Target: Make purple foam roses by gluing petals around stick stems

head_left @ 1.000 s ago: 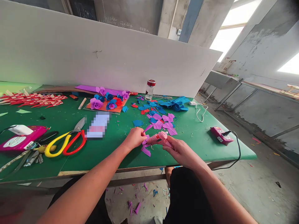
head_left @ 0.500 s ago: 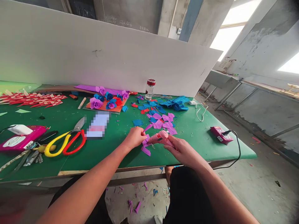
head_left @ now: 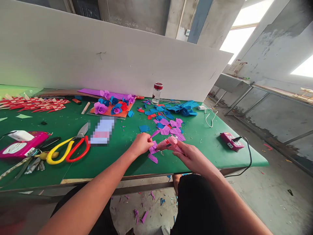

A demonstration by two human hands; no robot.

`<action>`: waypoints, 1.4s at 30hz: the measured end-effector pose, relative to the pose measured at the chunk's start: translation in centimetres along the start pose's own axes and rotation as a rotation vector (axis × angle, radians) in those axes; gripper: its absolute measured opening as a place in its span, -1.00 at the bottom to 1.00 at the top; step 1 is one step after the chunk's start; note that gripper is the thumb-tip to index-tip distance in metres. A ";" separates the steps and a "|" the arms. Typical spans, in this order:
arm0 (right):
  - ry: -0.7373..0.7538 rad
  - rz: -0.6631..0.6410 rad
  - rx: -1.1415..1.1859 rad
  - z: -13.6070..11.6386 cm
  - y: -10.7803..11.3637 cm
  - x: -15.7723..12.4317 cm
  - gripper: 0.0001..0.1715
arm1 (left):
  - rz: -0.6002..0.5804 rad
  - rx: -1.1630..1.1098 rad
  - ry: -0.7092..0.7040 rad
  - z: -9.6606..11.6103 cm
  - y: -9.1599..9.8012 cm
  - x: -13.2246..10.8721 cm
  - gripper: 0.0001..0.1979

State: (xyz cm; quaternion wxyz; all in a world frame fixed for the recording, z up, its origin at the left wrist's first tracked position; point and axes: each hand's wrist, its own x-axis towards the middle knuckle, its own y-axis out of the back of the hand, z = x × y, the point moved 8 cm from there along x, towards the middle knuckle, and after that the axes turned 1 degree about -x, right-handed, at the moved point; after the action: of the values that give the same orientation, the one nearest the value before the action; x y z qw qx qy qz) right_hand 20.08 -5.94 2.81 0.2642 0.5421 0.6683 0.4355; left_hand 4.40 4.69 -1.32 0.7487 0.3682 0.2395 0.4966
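My right hand (head_left: pixel 192 155) is wrapped round the handle of a pink hot glue gun (head_left: pixel 171 143), its nozzle pointing left. Closed in a pinch, my left hand (head_left: pixel 141 143) holds a small purple crepe paper piece (head_left: pixel 155 133) that sticks out past the fingertips. Just below the nozzle another purple paper petal (head_left: pixel 153 148) lies by the left fingers, and a further purple scrap (head_left: pixel 153 158) is nearer the table edge. Beyond both hands spreads a loose pile of purple petals (head_left: pixel 165 130), mixed with blue and red ones.
Finished paper roses (head_left: pixel 100 108) rest on an orange sheet at the back. Scissors (head_left: pixel 70 148) with yellow and red handles lie left, beside a magenta power strip (head_left: pixel 22 148). A lidded glass bottle (head_left: pixel 156 94) stands behind the petals. Another power block (head_left: pixel 231 142) sits right, its cord hanging off the edge.
The glue gun and my right hand have shifted very slightly right, its nozzle drawing away from the purple petal. My left hand stays in place.
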 end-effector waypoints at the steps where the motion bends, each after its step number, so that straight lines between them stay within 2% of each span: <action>1: 0.000 0.003 0.002 0.0 0.1 0.0 -0.83 | 0.001 -0.002 -0.003 0.0 0.0 0.0 -0.88; 13: -0.033 0.011 -0.076 0.8 0.1 0.1 -0.79 | 0.011 0.001 -0.010 0.0 0.2 -0.1 -0.88; 22: -0.045 0.054 -0.022 1.0 0.8 -0.2 -0.76 | -0.001 0.014 -0.006 0.0 0.1 0.0 -0.89; 32: -0.005 0.007 0.052 -0.3 -0.3 0.3 -0.83 | -0.001 0.006 0.002 -0.1 0.0 0.0 -0.87; 42: -0.022 0.005 -0.002 0.4 -0.2 0.3 -0.81 | -0.005 0.012 -0.008 -0.1 -0.1 0.0 -0.87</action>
State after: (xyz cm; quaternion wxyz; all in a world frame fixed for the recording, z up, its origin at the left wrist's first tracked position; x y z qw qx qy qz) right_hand 20.27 -5.55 2.49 0.2710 0.5481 0.6637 0.4310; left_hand 4.42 4.72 -1.42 0.7489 0.3739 0.2403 0.4916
